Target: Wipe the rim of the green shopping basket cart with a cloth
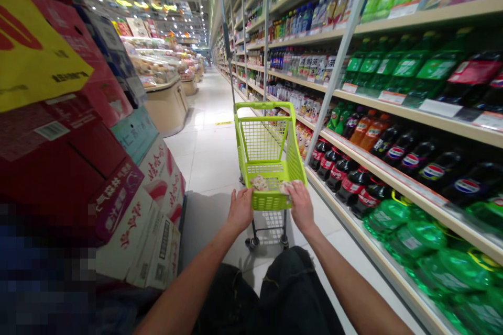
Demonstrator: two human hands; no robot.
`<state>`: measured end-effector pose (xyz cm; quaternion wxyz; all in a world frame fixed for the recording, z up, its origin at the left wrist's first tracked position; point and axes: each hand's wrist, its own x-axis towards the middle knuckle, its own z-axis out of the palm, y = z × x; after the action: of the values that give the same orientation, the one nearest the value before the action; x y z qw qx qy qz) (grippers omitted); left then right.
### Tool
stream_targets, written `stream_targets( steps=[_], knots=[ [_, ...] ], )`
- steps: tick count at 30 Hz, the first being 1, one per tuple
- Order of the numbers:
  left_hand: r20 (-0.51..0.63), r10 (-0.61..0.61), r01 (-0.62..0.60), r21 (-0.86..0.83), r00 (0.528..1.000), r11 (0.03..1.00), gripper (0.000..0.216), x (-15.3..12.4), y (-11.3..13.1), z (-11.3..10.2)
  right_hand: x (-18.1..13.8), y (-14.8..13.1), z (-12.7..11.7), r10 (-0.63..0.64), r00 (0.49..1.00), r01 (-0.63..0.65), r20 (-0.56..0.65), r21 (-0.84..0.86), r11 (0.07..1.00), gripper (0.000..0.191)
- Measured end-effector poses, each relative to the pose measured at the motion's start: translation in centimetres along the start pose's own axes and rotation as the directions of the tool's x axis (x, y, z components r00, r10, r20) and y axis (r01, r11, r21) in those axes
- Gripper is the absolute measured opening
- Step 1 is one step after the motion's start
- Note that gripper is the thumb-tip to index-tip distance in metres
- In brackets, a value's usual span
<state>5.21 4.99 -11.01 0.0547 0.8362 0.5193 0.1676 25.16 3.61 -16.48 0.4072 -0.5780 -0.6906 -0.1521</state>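
A small lime-green shopping cart (265, 156) stands on the floor in front of my knees, its lattice basket facing me. My left hand (240, 212) grips the near left corner of the basket, with some fingertips raised. At the near right corner my right hand (301, 208) is closed over the rim. A pale, speckled, crumpled thing (290, 186) lies by and partly under the right fingers; its kind is unclear. Another pale crumpled thing (259, 182) sits inside the near rim beside the left fingers. A tall thin pole (226, 36) rises at the cart's far left corner.
Shelves of drink bottles (408, 159) line the right side close to the cart. Stacked cartons (137, 220) stand close on my left, with a yellow sign (35, 57) above. A white tiled aisle (208, 89) runs ahead past display counters (165, 107).
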Motion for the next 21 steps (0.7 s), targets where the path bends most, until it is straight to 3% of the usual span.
stream_targets(
  steps=[3,6,8,12,14,19,21],
  knots=[
    [-0.002,-0.004,0.004,-0.035,1.0,0.999,0.053,0.1,0.0,0.1,-0.1,-1.0,0.3,0.031,1.0,-0.031,-0.006,-0.001,1.0,0.037],
    [0.01,-0.01,0.01,-0.041,1.0,0.999,0.053,0.1,-0.3,0.0,-0.1,-3.8,1.8,-0.101,0.993,0.096,0.062,0.087,0.992,0.039],
    [0.024,-0.03,0.031,-0.025,0.999,0.999,0.057,0.0,-0.5,0.0,-0.1,-3.8,1.8,-0.147,0.986,0.139,0.082,0.103,0.985,0.041],
    [0.069,-0.028,0.028,-0.005,0.997,1.0,0.065,-0.3,-0.9,0.2,-0.2,0.2,-0.5,0.03,0.999,-0.03,-0.017,-0.013,0.999,0.042],
    [0.083,-0.012,0.011,0.006,0.996,1.0,0.065,-0.3,-0.8,0.3,-0.3,0.5,-0.7,0.102,0.993,-0.104,-0.061,-0.035,0.994,0.04],
    [0.077,0.0,-0.005,0.07,0.997,0.998,0.064,-0.5,-0.6,0.4,-0.2,-4.0,1.8,-0.123,0.991,0.116,0.056,0.114,0.987,0.041],
    [0.073,0.003,-0.009,0.092,0.997,0.996,0.065,-0.6,-0.6,0.2,-0.1,-3.6,1.6,-0.145,0.987,0.136,0.067,0.127,0.983,0.041]
  ],
)
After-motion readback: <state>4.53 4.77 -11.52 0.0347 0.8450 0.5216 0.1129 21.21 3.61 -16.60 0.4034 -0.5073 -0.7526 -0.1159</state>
